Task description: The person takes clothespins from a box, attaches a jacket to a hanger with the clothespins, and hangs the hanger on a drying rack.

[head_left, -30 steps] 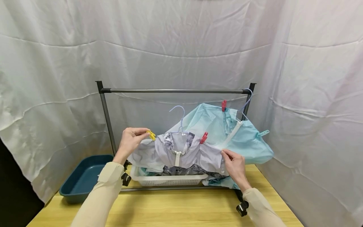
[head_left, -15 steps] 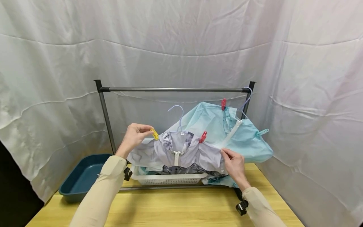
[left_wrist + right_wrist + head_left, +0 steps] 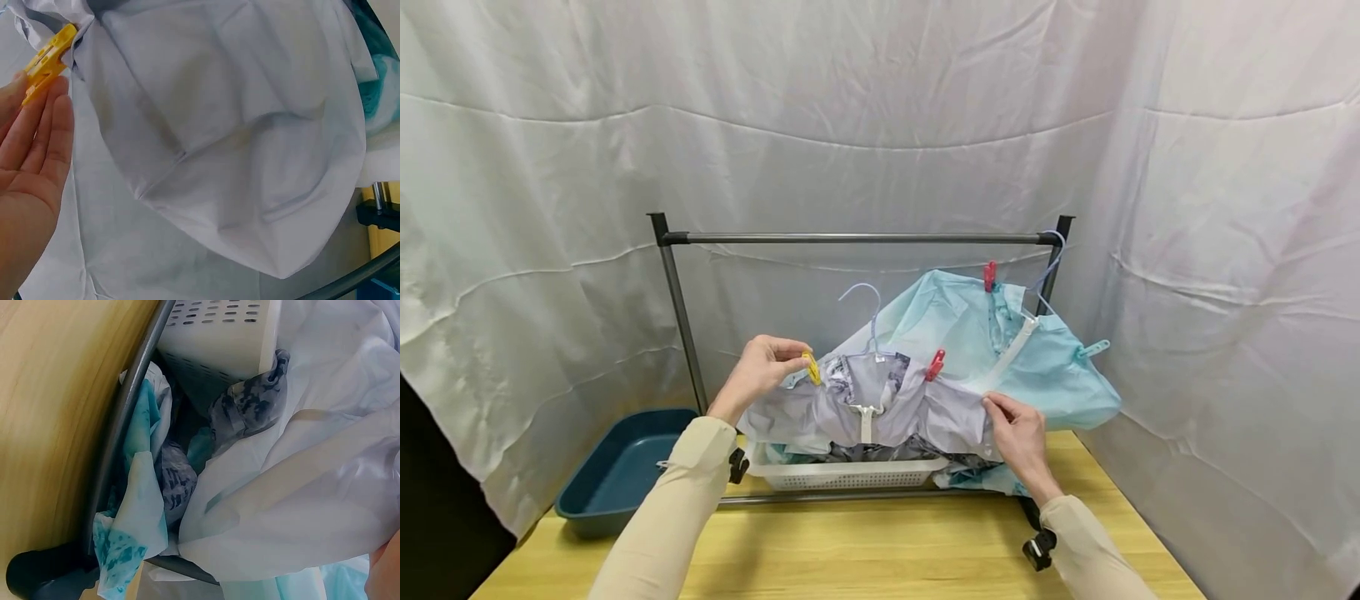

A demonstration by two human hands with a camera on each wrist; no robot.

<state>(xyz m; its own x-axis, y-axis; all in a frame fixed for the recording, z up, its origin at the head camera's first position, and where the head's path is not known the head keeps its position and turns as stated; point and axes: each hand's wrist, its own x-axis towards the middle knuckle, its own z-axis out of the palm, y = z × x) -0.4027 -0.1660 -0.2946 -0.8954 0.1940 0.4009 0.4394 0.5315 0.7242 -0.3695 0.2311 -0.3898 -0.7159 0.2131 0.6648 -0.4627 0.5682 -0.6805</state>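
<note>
My left hand pinches a yellow clothespin between thumb and fingers. In the left wrist view the clothespin's tip meets the gathered edge of a pale lavender garment. That garment hangs on a light blue hanger, whose hook stands free below the rack's bar. A red clothespin grips its right shoulder. Farther right, my right hand pinches the garment's right sleeve between thumb and fingertips; only a bit of this hand shows in the right wrist view.
A turquoise garment hangs behind on a hanger at the right end of the metal rack, with clothespins on it. Below stands a white perforated basket, cloth spilling past its end. A dark teal tub sits on the left of the wooden table.
My left hand has moved right with the yellow clothespin, from beside the garment's left shoulder onto its edge. The hanger has dipped slightly and shifted left. My right hand keeps its place.
</note>
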